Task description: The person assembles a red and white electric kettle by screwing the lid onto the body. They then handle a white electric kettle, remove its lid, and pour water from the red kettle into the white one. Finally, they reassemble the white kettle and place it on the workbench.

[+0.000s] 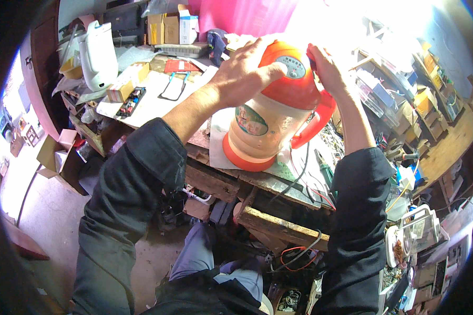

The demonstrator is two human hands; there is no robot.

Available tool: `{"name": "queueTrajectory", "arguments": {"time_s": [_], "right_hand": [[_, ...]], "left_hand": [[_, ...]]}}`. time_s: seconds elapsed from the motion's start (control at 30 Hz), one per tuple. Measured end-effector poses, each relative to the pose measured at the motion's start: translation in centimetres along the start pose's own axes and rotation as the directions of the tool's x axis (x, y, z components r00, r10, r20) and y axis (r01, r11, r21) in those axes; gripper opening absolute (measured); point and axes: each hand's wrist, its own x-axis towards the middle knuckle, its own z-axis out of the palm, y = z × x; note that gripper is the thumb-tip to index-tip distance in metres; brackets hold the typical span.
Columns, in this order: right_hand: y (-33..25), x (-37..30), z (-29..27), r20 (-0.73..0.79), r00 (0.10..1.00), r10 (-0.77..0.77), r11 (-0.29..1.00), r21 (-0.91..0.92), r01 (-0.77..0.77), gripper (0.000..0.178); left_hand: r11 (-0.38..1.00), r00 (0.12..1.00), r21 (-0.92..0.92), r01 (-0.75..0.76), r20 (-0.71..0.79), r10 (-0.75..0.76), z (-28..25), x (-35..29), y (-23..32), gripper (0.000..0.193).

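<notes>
Head view: orange jug [274, 113], long axis running up and slightly right, handle [320, 123] rightward; left hand [243, 73] spread over its top, right hand's [328, 69] grip unclear.

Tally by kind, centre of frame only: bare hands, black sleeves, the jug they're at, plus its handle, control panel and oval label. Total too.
Left hand, right hand: 2
Left sleeve, right sleeve: 2
Jug: 1
Handle: 1
Panel: 1
Label: 1
Total: 8
</notes>
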Motion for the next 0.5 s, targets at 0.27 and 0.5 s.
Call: {"name": "queueTrajectory", "arguments": {"time_s": [0.27, 0.5], "right_hand": [[0.08, 0.40, 0.12, 0.013, 1.000, 0.012, 0.999, -0.035, -0.011, 0.040], [-0.11, 0.10, 0.10, -0.009, 0.999, 0.033, 0.999, -0.022, -0.034, 0.043]], "left_hand": [[0.999, 0.997, 0.029, 0.039, -0.061, -0.037, 0.42, 0.31, -0.01, 0.086], [0.998, 0.998, 0.026, 0.052, -0.037, -0.051, 0.54, 0.40, 0.25, 0.082]]}}
